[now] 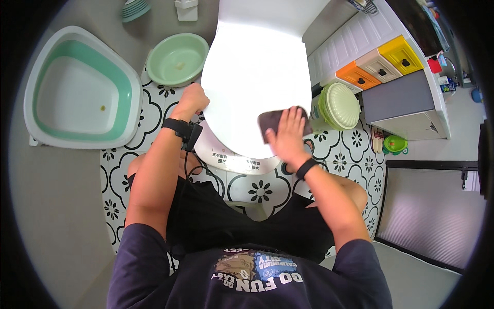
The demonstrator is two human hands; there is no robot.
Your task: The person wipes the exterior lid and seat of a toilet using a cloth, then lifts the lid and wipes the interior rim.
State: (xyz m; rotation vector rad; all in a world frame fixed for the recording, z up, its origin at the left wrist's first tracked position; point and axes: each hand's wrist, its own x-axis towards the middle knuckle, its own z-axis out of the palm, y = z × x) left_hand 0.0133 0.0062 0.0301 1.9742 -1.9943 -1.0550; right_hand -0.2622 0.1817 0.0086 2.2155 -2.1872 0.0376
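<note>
Before me stands a toilet with a glossy white lid (247,77), its surface washed out by glare. A dark brown cloth or sponge (269,121) lies flat against the lid near its front right edge. My right hand (288,137) presses on it with the fingers laid across the top, slightly blurred. At the lid's left rim, my left hand (193,101) is curled into a fist; nothing shows in it. Below the lid's front curve, the pale toilet base (235,165) bears printed writing.
A white and mint folding tub (83,92) and a green basin (177,60) stand left. To the right are a lidded green bin (339,106), a cabinet with coloured drawers (380,69) and a small green potty-like item (395,144). A black cable (186,166) hangs from my left wrist.
</note>
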